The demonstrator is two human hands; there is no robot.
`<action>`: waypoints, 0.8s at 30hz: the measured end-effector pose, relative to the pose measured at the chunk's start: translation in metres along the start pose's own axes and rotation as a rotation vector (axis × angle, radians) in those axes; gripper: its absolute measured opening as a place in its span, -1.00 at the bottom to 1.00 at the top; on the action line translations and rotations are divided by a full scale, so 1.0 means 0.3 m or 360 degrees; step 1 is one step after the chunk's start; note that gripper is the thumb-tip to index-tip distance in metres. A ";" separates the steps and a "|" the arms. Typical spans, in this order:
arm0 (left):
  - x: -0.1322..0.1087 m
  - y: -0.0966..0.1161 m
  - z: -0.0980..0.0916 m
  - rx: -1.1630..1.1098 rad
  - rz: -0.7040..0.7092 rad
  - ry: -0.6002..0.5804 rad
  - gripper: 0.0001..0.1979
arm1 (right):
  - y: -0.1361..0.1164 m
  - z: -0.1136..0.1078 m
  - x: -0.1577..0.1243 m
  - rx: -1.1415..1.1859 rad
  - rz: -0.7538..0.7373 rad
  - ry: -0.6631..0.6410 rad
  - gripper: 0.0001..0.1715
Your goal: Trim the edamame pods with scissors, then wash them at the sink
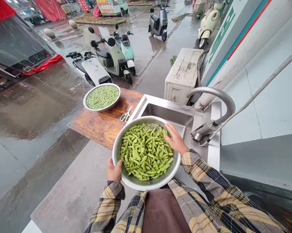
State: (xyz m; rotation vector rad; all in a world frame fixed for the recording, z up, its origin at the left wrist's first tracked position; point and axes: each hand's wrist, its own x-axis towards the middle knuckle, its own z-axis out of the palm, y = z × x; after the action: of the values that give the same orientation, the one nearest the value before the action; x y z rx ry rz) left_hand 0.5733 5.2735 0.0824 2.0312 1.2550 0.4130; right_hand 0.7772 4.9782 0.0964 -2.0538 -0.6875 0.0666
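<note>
A wide metal basin (146, 185) full of green edamame pods (147, 152) is in front of my body, partly over the near side of the sink. My left hand (113, 170) is closed on its left rim, thumb on the inside edge. At the upper right rim, my right hand (175, 139) lies with fingers stretched out and thumb apart, over the edge of the pods. A little water shows at the far side of the basin. The hidden underside leaves it unclear what supports the basin.
A steel sink (168, 111) with a curved faucet (212, 92) lies beyond and right. On the wooden board (97, 129) are scissors (126, 114) and a second basin (102, 109) of pods in water. Scooters (112, 60) stand on wet pavement behind an outdoor air-conditioner unit (181, 71).
</note>
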 end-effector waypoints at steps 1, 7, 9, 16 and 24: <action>0.000 0.010 -0.001 0.0004 -0.0029 0.0001 -0.72 | -0.001 0.017 0.019 -0.0029 -0.0012 -0.0098 -0.27; -0.016 0.037 -0.015 0.0082 0.0003 0.0059 -0.72 | 0.038 0.082 0.085 -0.0074 0.0080 -0.0385 -0.10; -0.029 0.041 -0.023 0.0085 0.0006 0.0076 -0.72 | 0.043 0.085 0.096 -0.0053 0.0077 -0.0412 -0.09; -0.071 0.107 -0.051 0.0139 0.0017 0.0116 -0.75 | 0.053 0.108 0.132 -0.0043 0.0131 -0.0569 -0.07; -0.082 0.176 -0.076 0.0222 0.0019 0.0120 -0.76 | 0.066 0.103 0.143 -0.0063 0.0190 -0.0687 -0.07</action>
State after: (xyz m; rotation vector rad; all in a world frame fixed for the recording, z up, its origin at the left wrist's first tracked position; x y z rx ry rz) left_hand 0.5822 5.2461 0.1378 2.1586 1.3511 0.4214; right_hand 0.8127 5.0152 0.0726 -2.1370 -0.8293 0.5821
